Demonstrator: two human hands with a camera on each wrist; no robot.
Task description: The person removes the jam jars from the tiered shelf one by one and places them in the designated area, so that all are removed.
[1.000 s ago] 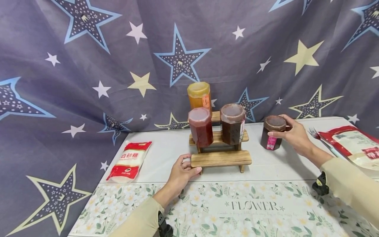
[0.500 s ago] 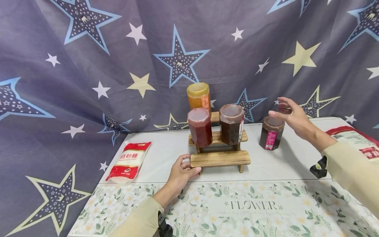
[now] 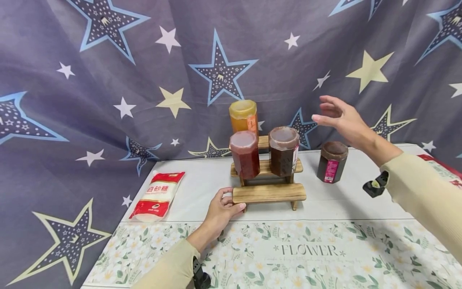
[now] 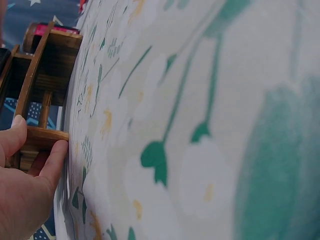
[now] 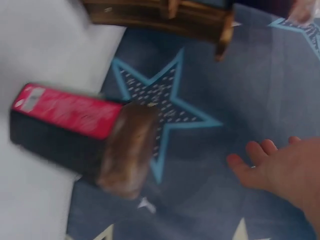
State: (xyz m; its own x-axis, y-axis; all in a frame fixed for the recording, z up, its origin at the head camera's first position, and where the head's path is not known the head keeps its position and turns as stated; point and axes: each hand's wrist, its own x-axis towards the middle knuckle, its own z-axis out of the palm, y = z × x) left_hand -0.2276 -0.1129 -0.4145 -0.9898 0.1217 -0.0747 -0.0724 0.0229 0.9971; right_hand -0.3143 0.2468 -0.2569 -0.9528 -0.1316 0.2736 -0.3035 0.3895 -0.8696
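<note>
My left hand (image 3: 219, 210) grips the left end of a tiered wooden shelf (image 3: 268, 194), with thumb and fingers around its front corner and leg. On the middle tier stand a red jar (image 3: 245, 156) and a dark brown jar (image 3: 282, 152). An orange-yellow jar (image 3: 243, 114) stands on the top tier behind. The bottom step holds nothing. Raised in the air, my right hand (image 3: 344, 120) has its fingers loosely bent and holds nothing. Below it, a dark jar with a pink label (image 3: 332, 162) stands upright on the table, also seen blurred in the right wrist view.
A red and white sugar bag (image 3: 158, 196) lies on the left of the white table. Another red and white packet (image 3: 442, 170) shows partly at the right edge, behind my sleeve. A star-patterned cloth (image 3: 216, 132) hangs close behind the shelf. Flowered cloth (image 3: 252, 249) covers the front.
My right hand has let go of the pink-labelled jar, rising and moving left above it. The jar stays where it was. My left hand keeps its grip on the shelf.
</note>
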